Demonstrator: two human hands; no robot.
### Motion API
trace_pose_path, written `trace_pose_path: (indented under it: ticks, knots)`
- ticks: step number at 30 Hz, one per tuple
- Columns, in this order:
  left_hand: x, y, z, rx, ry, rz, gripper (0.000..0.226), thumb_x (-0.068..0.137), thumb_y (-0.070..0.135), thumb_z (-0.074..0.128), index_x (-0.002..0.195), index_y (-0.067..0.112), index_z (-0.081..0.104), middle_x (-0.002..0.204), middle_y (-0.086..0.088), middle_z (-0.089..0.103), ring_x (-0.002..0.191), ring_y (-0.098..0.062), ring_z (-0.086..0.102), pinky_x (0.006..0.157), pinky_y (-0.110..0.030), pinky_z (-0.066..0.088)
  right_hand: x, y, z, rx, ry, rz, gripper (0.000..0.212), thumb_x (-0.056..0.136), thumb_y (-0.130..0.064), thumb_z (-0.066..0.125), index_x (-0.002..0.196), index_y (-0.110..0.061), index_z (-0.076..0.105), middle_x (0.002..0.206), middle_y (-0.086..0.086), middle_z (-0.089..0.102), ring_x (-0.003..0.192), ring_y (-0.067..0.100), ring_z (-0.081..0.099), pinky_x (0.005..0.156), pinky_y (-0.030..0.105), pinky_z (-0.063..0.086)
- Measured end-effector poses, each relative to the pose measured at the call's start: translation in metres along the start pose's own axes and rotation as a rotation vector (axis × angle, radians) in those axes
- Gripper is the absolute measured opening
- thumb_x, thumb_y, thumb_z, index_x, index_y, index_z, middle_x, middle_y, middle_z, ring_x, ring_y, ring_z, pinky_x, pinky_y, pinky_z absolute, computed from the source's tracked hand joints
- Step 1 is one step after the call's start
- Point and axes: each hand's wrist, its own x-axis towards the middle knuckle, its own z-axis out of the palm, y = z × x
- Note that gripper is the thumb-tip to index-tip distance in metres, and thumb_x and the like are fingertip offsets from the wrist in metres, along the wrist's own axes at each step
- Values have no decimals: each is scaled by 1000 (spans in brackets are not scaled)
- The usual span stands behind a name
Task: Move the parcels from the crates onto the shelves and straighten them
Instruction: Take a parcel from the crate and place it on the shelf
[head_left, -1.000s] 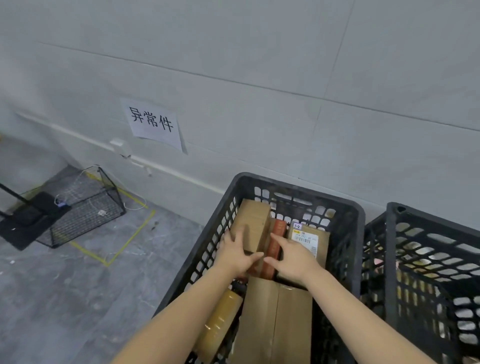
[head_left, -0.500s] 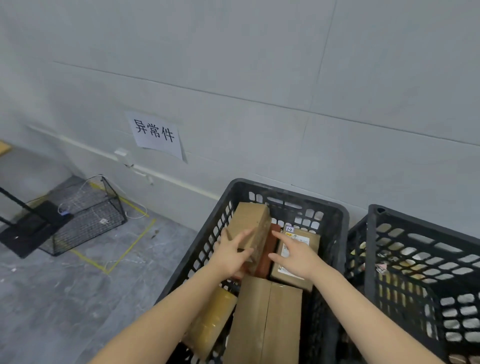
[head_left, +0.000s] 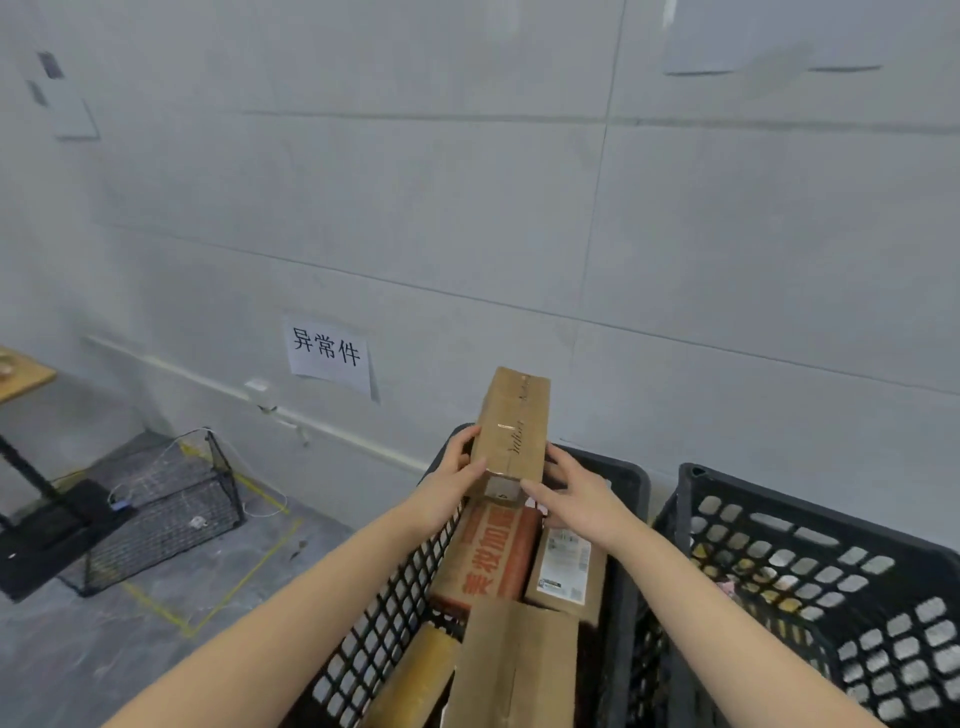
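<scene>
Two bare forearms reach in from the near edge over a black plastic crate (head_left: 384, 623) with lattice walls. Nearest inside it lies a long plain carton (head_left: 514, 670). To the carton's left, a parcel wrapped in yellowish tape (head_left: 415, 680) lies close against the crate's left wall. Just beyond them sit a box printed with large orange characters (head_left: 488, 558) and, touching its right side, a smaller box with a white shipping label (head_left: 566, 566). Above these, the left hand (head_left: 449, 480) and the right hand (head_left: 576, 493) together hold a long brown parcel (head_left: 511, 431). It is raised over the far part of the crate, clear of the other boxes, with its near end toward the person and its far end tilted up toward the wall. The left hand's fingers curl round the parcel's left side, thumb on top near the end. The right hand's fingers are spread and bent against the right side, thumb reaching across the near end. Just beside the first crate, on the right, stands a second black crate (head_left: 883, 649); its contents are too dim to name. On the grey floor to the left, a wire cage (head_left: 156, 509) sits beside a yellow floor line (head_left: 244, 582), with a black stand base (head_left: 47, 525) just to its left. On the grey tiled wall beyond, a paper sign (head_left: 328, 353) bears three Chinese characters.
</scene>
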Motion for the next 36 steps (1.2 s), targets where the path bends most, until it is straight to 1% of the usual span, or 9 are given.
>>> trace_pose_path:
  ticks: [5,7,10,15,20,23,28,32,36]
  knots:
    - [-12,17,-4,92,-1,155,56,105,28,42,140,66,22,157,5,36,140,-13,40,117,-39,35,-5,-15,-5,-48,117,-115,69,93,-32,64,150,-40,26,148,-8,45,112,4,61,102,32,48]
    - [-17,22,-5,63,-18,173,56,104,29,45,142,65,26,157,10,33,142,-13,37,118,-47,32,-5,-18,-6,-95,157,-169,68,92,-31,66,150,-38,30,145,-7,46,126,10,51,107,28,41]
    - [-17,28,-5,33,-39,193,61,89,60,60,141,65,27,155,8,38,139,-15,43,115,-51,36,-6,-19,-2,-163,159,-228,73,89,-39,68,149,-44,27,144,-7,38,130,5,39,108,24,34]
    - [-7,31,-2,28,10,203,74,69,79,68,134,65,34,148,2,41,134,-21,46,110,-53,41,-3,-15,4,-55,160,-253,69,82,-61,62,143,-56,30,150,-14,33,135,5,38,107,33,44]
    - [-4,37,-4,178,87,218,76,69,83,61,136,63,32,150,4,36,138,-22,36,113,-54,35,-4,-21,2,-33,284,-208,45,96,-32,60,139,-39,49,148,-7,36,130,12,46,98,19,46]
    - [-9,42,-3,190,55,224,76,79,63,60,146,52,26,152,5,28,139,-19,34,117,-50,33,-3,-19,-2,-59,364,-179,44,94,-30,63,134,-42,51,140,-9,45,126,11,48,100,26,48]
    - [-12,43,-4,116,-67,260,65,94,39,58,141,63,21,159,12,23,136,-17,44,113,-41,40,-9,-21,-8,33,382,-108,53,91,-17,67,135,-39,49,125,-13,58,108,2,55,76,10,50]
    - [-10,47,-3,95,-140,239,58,102,28,53,134,68,27,158,10,27,134,-12,42,104,-21,40,-12,-20,-15,139,367,-92,69,86,-9,71,138,-40,37,125,-9,53,111,14,61,83,34,59]
    - [-7,57,5,110,-166,242,54,101,27,55,126,72,37,152,7,38,132,-13,46,92,-14,43,-19,-19,-23,129,378,-104,74,84,-4,71,139,-38,35,124,-9,49,105,17,64,75,35,61]
